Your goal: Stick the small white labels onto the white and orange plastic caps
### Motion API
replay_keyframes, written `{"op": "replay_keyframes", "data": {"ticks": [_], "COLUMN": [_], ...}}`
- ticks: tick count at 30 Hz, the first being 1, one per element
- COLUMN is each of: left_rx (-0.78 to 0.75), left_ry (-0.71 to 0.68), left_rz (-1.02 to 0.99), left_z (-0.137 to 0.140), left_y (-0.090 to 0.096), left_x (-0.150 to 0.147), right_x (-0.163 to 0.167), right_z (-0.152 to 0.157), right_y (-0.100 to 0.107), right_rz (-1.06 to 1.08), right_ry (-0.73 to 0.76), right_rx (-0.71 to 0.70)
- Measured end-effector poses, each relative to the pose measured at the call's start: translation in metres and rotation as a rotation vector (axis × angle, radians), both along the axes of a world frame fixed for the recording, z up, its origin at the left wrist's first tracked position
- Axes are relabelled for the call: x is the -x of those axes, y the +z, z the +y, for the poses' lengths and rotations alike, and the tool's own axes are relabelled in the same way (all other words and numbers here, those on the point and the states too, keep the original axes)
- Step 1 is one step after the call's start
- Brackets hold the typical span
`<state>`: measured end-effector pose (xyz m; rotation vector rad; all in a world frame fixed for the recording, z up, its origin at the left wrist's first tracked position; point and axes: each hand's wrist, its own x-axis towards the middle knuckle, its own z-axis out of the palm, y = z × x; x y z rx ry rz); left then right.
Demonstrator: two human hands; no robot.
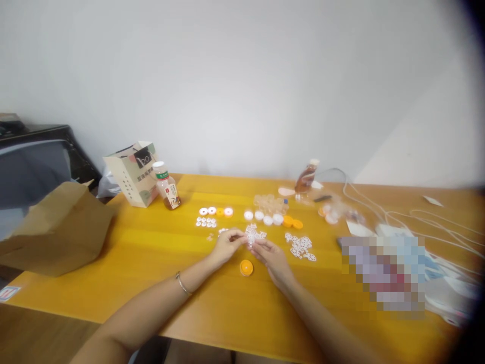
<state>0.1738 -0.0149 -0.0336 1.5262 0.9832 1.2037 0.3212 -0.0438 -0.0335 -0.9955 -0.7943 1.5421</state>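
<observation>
We identify two bare hands at work over one table, with one bracelet on the left wrist. Left hand: thumb and fingertips pinch one small white piece. Right hand: fingertips grip the same piece from the opposite side. We locate this piece between the two hands, about midway along the table and above its surface.

Between the hands and the near edge, we note one orange disc, lying flat. Toward the far edge we count two rows. The left row comprises four discs: three white, one orange. The right row comprises six: four white, two orange. Nearer than the left row are eight small white parts, arranged in two lines of four.

We find two groups of white lattice pieces: one heap just beyond the fingertips, one heap to the right of the right hand. Their pieces overlap; we cannot give a count. Behind the right row stands a cluster of clear containers, likewise uncountable.

Near the far edge we count two bottles: one labelled bottle beside one printed bag toward the far left corner, one dark bottle farther right
</observation>
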Motion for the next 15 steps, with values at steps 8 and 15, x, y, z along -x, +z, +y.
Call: {"op": "replay_keyframes", "data": {"ticks": [8,15], "left_rx": [0.006,-0.023], "left_ry": [-0.012,-0.019], "left_rz": [0.029,0.017], "left_z": [0.0011,-0.0011], "left_y": [0.0009,0.0037], "left_x": [0.0015,0.0013], "right_x": [0.0007,-0.0002], "right_z": [-0.0007,-0.0005], "right_y": [0.0018,0.0014], "right_rz": [-0.025,-0.034], "right_ry": [0.007,0.016], "right_rx": [-0.023,-0.023]}}
